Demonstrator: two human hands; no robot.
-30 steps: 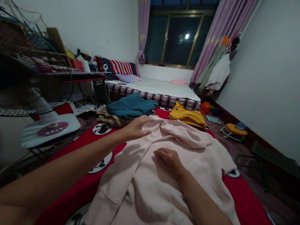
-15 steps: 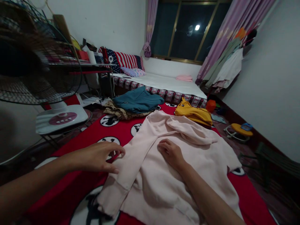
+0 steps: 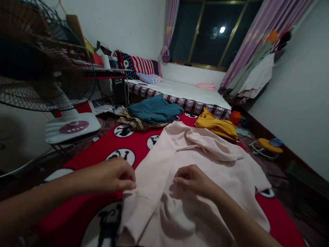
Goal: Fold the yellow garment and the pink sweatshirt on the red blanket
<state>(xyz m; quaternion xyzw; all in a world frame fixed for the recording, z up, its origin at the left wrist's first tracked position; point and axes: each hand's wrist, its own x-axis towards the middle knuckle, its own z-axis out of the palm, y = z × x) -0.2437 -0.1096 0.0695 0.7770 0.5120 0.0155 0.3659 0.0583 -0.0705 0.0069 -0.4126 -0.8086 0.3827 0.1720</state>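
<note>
A pale pink sweatshirt (image 3: 221, 185) lies spread over a red blanket (image 3: 84, 171) with white circles and black figures. One long sleeve runs down its left side toward me; another part is folded across the upper chest. At that left sleeve's outer edge, above the cuff, my left hand (image 3: 119, 176) is closed in a pinch on the cloth. My right hand (image 3: 192, 180) rests over the body just right of the sleeve, fingers curled together on the fabric; its fingertips are partly hidden.
Beyond the sweatshirt lie a teal garment (image 3: 156, 109) on a tan ruffled one (image 3: 128, 120), and a folded yellow garment (image 3: 216, 125). A fan (image 3: 74, 127) stands at left beside a cluttered desk (image 3: 102, 70). A bed (image 3: 180, 89) is behind; a yellow-seated stool (image 3: 268, 145) is right.
Both hands have closed on the sweatshirt's cloth, the right coming lower and nearer the sleeve. The sleeve's cuff end has shifted right and straightened. The view has turned slightly left.
</note>
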